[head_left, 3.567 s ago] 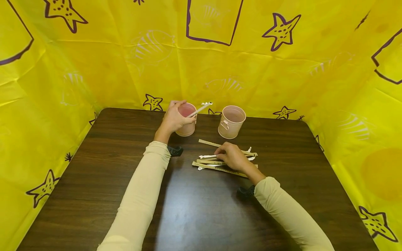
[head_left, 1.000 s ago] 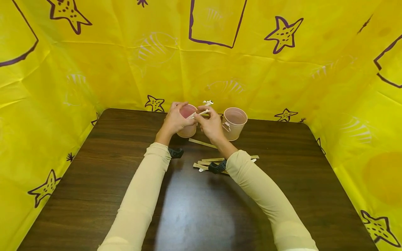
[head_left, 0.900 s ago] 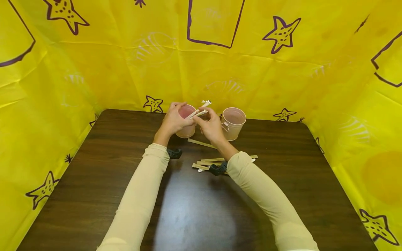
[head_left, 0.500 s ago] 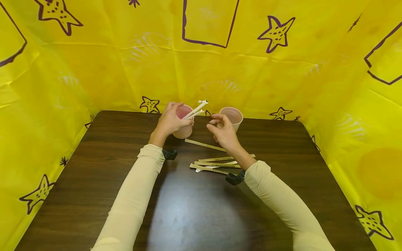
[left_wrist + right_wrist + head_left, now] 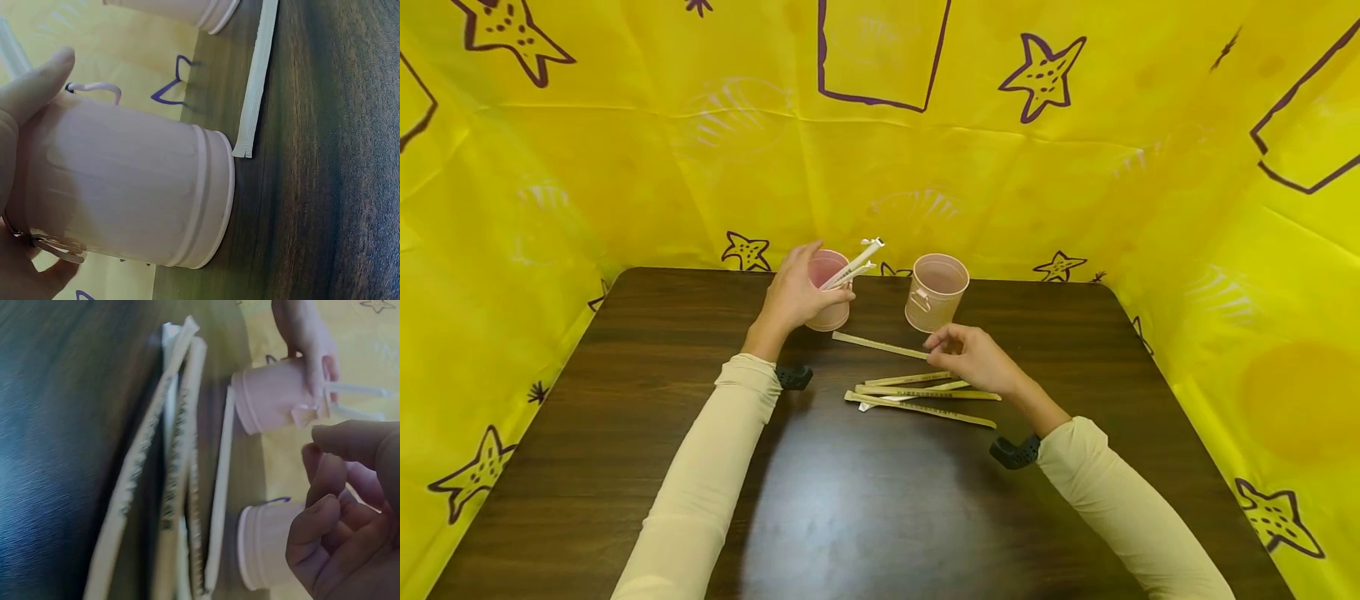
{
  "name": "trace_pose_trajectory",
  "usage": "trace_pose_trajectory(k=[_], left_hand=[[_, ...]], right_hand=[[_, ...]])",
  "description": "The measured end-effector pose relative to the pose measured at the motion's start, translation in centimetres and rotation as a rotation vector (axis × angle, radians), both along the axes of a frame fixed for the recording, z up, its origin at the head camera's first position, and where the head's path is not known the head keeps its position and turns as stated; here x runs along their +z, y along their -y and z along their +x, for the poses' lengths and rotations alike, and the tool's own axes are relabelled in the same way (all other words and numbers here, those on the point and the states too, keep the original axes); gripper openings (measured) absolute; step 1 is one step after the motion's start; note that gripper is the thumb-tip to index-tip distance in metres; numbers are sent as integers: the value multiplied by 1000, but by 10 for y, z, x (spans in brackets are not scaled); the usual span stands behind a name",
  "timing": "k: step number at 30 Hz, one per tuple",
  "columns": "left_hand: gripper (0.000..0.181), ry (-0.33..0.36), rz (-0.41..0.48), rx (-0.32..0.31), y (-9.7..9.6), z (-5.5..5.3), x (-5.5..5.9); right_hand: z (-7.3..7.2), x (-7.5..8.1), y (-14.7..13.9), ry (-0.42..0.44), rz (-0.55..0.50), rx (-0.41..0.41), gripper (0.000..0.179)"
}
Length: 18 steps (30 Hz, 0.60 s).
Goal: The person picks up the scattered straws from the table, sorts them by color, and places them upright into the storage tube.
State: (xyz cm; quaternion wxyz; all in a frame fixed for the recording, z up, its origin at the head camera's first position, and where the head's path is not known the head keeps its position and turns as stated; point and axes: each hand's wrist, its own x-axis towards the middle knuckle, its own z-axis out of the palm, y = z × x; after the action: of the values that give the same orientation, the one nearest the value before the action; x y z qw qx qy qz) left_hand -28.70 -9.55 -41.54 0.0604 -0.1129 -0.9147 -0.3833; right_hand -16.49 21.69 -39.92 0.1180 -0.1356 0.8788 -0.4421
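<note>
My left hand (image 5: 790, 293) grips the left small pink bucket (image 5: 833, 317) at its rim, thumb on one side and fingers on the other. Two white-wrapped straws (image 5: 859, 262) lean out of this bucket towards the right. My right hand (image 5: 976, 360) hovers over the right end of a paper-wrapped straw (image 5: 877, 344), its fingers loosely bent with nothing between them. Closer to me, several brown-wrapped straws (image 5: 925, 392) lie in a loose pile, a white-wrapped one (image 5: 169, 412) among them, as the right wrist view shows.
A second pink bucket (image 5: 937, 293) with a small side handle stands upright to the right of the first. The dark wooden table (image 5: 625, 433) ends at a yellow patterned cloth (image 5: 880, 158) hanging behind and at both sides.
My right hand took a white-wrapped straw from the pile, put it in the left bucket beside the other, let go and came back over the straws. My left hand stayed at the bucket.
</note>
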Motion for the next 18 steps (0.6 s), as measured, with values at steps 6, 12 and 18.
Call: trace_pose_trajectory(k=[6, 12, 18], left_hand=[[111, 15, 51, -16, 2, 0, 0], [114, 42, 52, -20, 1, -1, 1], [112, 47, 42, -15, 0, -2, -1]], right_hand=[[5, -18, -8, -39, 91, 46, 17], [10, -33, -13, -146, 253, 85, 6], [11, -47, -11, -235, 370, 75, 8]])
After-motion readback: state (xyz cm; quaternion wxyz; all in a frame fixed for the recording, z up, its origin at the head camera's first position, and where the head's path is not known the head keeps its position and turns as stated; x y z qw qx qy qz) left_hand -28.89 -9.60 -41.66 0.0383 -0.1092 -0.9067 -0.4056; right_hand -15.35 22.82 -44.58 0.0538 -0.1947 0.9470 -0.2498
